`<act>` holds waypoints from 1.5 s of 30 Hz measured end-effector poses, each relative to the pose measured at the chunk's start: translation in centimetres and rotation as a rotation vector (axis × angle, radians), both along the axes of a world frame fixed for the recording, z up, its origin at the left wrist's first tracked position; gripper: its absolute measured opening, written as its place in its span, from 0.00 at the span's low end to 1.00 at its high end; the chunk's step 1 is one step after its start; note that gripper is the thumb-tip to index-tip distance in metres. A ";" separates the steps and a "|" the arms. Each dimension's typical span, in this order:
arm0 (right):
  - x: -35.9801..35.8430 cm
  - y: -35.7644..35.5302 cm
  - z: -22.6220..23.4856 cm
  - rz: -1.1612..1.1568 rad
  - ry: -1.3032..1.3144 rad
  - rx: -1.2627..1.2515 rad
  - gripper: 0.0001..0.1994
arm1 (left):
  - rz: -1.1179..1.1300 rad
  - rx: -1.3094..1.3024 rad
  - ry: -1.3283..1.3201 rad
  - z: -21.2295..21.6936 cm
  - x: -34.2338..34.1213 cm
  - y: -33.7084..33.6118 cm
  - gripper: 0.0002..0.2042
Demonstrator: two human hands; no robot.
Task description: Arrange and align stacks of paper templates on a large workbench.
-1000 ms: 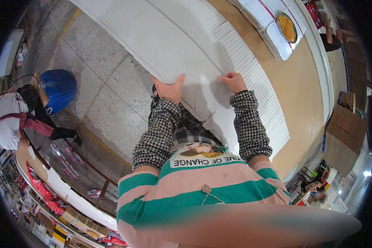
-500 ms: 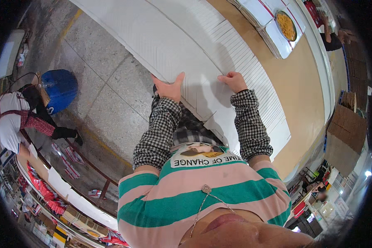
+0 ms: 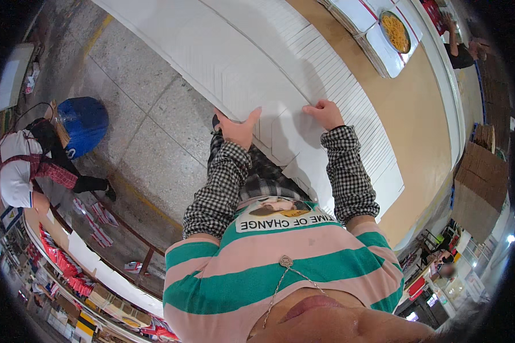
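Observation:
A long fanned row of overlapping white cardboard sheets runs from the far left towards my body. My left hand is at the row's left edge, thumb and forefinger spread apart, the thumb over the white surface. My right hand is closed on the row's right part, thumb and forefinger pinched at the edge of a white cardboard sheet. Its other fingers are curled in.
Right of the row lies a tan tabletop. A bundled stack of printed cardboard bears a bowl of yellow strands. On the left, a person bends near a blue drum. Brown cardboard stands far right.
My left hand has shifted slightly right and towards me along the row's edge. My right hand stays pinched in nearly the same spot.

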State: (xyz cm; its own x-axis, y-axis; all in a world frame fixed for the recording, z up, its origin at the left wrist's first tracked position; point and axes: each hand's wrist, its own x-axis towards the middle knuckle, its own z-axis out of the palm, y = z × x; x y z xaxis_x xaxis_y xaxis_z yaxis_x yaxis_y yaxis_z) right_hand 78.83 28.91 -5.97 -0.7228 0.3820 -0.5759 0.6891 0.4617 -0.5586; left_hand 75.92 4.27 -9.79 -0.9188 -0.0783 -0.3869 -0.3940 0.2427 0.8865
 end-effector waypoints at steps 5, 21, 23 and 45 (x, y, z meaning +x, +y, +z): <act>1.7 1.5 -0.6 0.111 -0.004 0.014 0.20 | -0.061 0.091 0.010 0.4 0.3 0.1 0.48; 2.8 8.4 8.1 -0.101 0.359 -0.285 0.07 | -0.114 0.012 -0.055 -3.3 0.8 -0.9 0.40; 1.2 6.5 10.3 -0.051 0.269 -0.257 0.07 | -0.133 0.037 -0.146 -1.0 0.5 -0.3 0.40; 0.1 -4.2 -2.0 -0.145 0.321 0.170 0.14 | -0.028 -0.012 -0.107 -0.4 0.6 0.7 0.43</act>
State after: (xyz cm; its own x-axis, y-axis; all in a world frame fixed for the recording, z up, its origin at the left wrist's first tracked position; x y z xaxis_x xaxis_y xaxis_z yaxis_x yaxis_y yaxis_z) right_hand 78.93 24.69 -7.95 -0.7874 0.5640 -0.2487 0.5564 0.4765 -0.6807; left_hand 76.49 4.95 -10.16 -0.8743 -0.0583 -0.4819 -0.4789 0.2651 0.8368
